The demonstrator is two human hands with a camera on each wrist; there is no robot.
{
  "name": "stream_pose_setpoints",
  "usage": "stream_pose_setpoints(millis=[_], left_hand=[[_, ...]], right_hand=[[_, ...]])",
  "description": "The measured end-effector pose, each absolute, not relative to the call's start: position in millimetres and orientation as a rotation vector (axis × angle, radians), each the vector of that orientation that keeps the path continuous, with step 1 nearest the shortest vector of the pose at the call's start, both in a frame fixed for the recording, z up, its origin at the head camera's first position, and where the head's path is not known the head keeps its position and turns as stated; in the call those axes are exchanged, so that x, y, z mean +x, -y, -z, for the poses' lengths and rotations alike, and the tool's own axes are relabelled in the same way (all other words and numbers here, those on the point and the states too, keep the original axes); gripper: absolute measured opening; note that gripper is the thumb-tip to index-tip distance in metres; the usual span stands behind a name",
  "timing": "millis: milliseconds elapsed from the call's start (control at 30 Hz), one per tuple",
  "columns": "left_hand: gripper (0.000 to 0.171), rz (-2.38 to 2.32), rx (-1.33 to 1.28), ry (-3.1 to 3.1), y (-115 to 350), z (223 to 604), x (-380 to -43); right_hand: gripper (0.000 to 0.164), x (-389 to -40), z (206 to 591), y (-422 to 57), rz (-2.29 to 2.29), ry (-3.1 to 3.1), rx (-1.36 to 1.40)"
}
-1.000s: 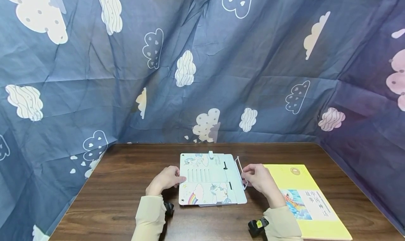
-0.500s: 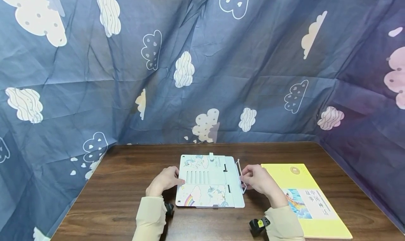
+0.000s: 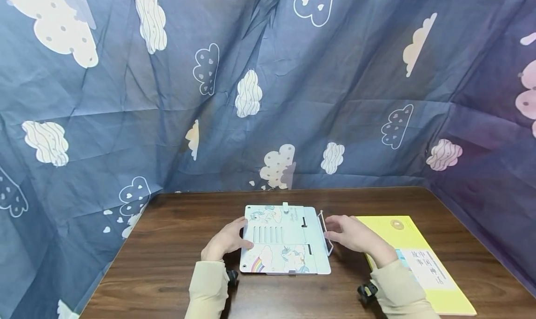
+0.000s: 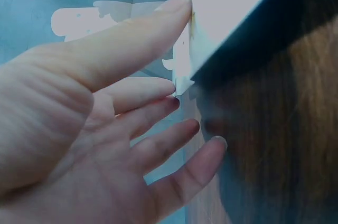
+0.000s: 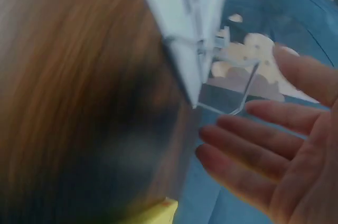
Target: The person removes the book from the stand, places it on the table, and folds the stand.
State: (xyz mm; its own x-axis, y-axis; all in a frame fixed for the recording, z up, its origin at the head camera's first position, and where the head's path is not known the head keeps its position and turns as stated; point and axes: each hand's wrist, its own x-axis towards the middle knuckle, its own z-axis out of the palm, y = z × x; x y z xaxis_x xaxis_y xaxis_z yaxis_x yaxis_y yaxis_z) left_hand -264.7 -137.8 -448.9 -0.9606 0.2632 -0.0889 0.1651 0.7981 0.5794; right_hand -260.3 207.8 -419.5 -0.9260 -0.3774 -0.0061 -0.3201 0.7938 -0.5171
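A pale book stand (image 3: 274, 240) with unicorn and rainbow prints lies flat in the middle of the table. My left hand (image 3: 228, 240) holds its left edge, thumb on top. In the left wrist view the thumb tip meets the panel (image 4: 222, 7) and the index fingertip is at its edge, the other fingers spread below. On the stand's right side a white wire bracket (image 3: 325, 233) sticks out. Close beside that bracket is my right hand (image 3: 353, 234), fingers loosely spread and holding nothing. The right wrist view shows the wire bracket (image 5: 245, 89) just off its fingertips.
A yellow book (image 3: 444, 295) with a picture and printed title lies at the right, partly under the right forearm. The brown wooden table (image 3: 167, 263) ends at a dark blue cloud-patterned curtain (image 3: 356, 77) behind.
My right hand has let go of the wire bracket and opened, drawing slightly right. My left hand stays at the stand's left edge. The view has shifted a little.
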Motion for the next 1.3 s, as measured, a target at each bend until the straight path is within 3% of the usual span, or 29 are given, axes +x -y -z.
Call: stream_pose_setpoints(millis=[433, 633, 1300], left_hand=[[0.076, -0.901, 0.381, -2.776, 141.2, 449.4, -269.5], [0.075, -0.937, 0.362, -2.766, 146.6, 449.2, -265.2], [0.078, -1.007, 0.384, -2.632, 150.4, 450.7, -263.0]], right_hand=[[0.122, -281.0, 423.3, -234.7, 0.691, -2.744, -0.772], [0.13, -293.3, 430.6, -233.0, 0.619, -2.692, -0.828], [0.129, -309.5, 435.8, -233.8, 0.493, -2.724, -0.894]])
